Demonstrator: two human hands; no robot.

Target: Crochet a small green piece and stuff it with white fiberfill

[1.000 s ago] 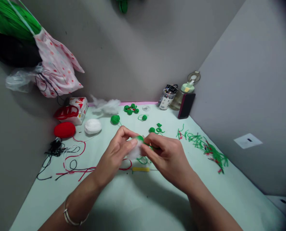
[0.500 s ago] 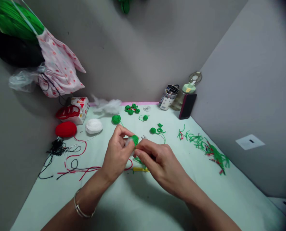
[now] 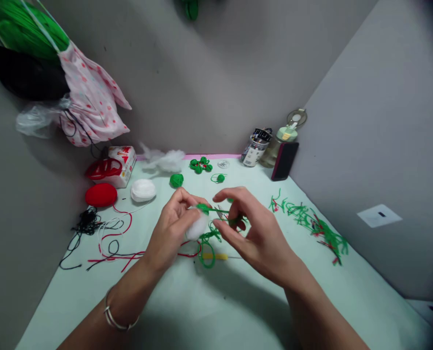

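My left hand [image 3: 174,226] is closed on a small green crocheted piece [image 3: 203,208] with a tuft of white stuffing [image 3: 196,228] bulging out under it. A green yarn tail [image 3: 208,245] hangs from the piece in loops. My right hand [image 3: 255,228] sits just to the right, thumb and fingers pinched on a thin tool and the green yarn beside the piece, while its forefinger is lifted. Both hands hover above the pale green table [image 3: 209,311].
A yellow-handled hook [image 3: 216,256] lies under the hands. Red [image 3: 100,195], white [image 3: 142,190] and green [image 3: 176,180] yarn balls, loose red and black strands [image 3: 103,243], stuffing fluff [image 3: 161,161], green scraps [image 3: 318,228], a jar [image 3: 253,148], bottle [image 3: 280,141] and phone [image 3: 284,161] ring the table.
My right hand has drawn back to the right and opened its forefinger, pulling the green yarn out. More white stuffing shows under the green piece in my left hand.
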